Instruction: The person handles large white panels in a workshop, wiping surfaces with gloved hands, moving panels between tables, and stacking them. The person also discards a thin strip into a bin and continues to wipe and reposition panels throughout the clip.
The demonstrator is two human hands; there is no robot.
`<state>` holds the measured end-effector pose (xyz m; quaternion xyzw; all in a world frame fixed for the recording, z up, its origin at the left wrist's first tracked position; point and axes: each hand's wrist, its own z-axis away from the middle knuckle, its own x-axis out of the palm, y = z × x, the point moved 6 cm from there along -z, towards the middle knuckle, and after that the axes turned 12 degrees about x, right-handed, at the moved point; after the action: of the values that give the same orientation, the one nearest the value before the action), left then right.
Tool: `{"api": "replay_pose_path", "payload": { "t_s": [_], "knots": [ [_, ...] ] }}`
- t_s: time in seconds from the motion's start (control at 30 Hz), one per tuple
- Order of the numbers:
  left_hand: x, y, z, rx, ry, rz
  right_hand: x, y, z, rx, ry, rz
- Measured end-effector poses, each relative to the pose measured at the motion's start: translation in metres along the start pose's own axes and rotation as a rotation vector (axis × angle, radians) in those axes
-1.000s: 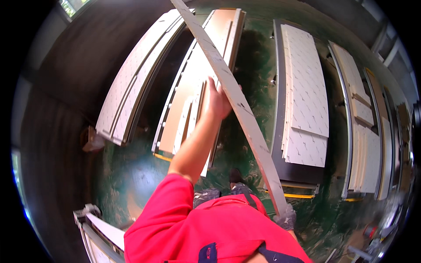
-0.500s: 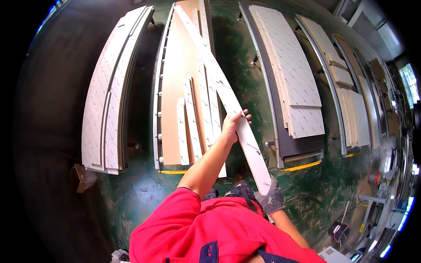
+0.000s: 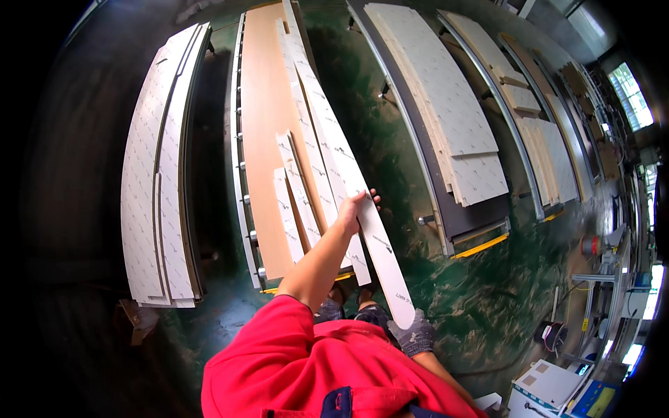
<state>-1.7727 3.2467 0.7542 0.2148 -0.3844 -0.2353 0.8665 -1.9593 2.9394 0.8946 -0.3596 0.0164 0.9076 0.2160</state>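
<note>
Holding long, narrow white printed board [image 3: 382,254] partway along with bare left hand [image 3: 352,211], fingers [image 3: 376,198] showing past right edge; gripping rounded near end with dark-grey-gloved right hand [image 3: 414,334]. Noted to left: flat tan panel [image 3: 263,139] bearing short white printed strips [image 3: 298,188]. Noted to right, well apart: stacked white printed panels [image 3: 446,104], above green floor [image 3: 446,299].

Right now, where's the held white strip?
In the head view, the white strip slants down to right of centre, in the left hand, its near end at the gloved right hand.

Two hands [image 3: 354,211], perhaps six board stacks [image 3: 439,90]
</note>
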Motion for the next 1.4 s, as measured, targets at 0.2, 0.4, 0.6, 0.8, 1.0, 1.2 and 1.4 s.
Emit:
{"api": "replay_pose_path", "payload": {
  "t_s": [0.2,0.4,0.6,0.8,1.0,1.2,1.4],
  "knots": [
    [-0.016,0.039,-0.023,-0.064,0.083,-0.103,0.008,-0.052,-0.005,-0.034,0.005,-0.112],
    [-0.052,0.060,-0.040,0.105,0.196,-0.321,0.009,-0.098,-0.041,-0.138,0.048,-0.209],
    [-0.048,0.037,0.035,0.046,0.032,-0.163,0.006,-0.179,-0.088,-0.241,0.063,-0.261],
    [-0.180,0.031,0.163,-0.006,0.216,-0.575,0.014,-0.276,-0.150,-0.335,0.098,-0.242],
    [-0.354,0.020,0.369,0.000,0.737,-0.536,0.029,-0.359,-0.188,-0.279,0.117,-0.229],
    [-0.407,-0.051,0.529,-0.280,1.029,-0.564,0.072,-0.414,-0.209,-0.235,0.136,-0.223],
    [-0.378,-0.084,0.552,-0.281,0.994,-0.476,0.133,-0.414,-0.236,-0.205,0.132,-0.182]
  ]
}}
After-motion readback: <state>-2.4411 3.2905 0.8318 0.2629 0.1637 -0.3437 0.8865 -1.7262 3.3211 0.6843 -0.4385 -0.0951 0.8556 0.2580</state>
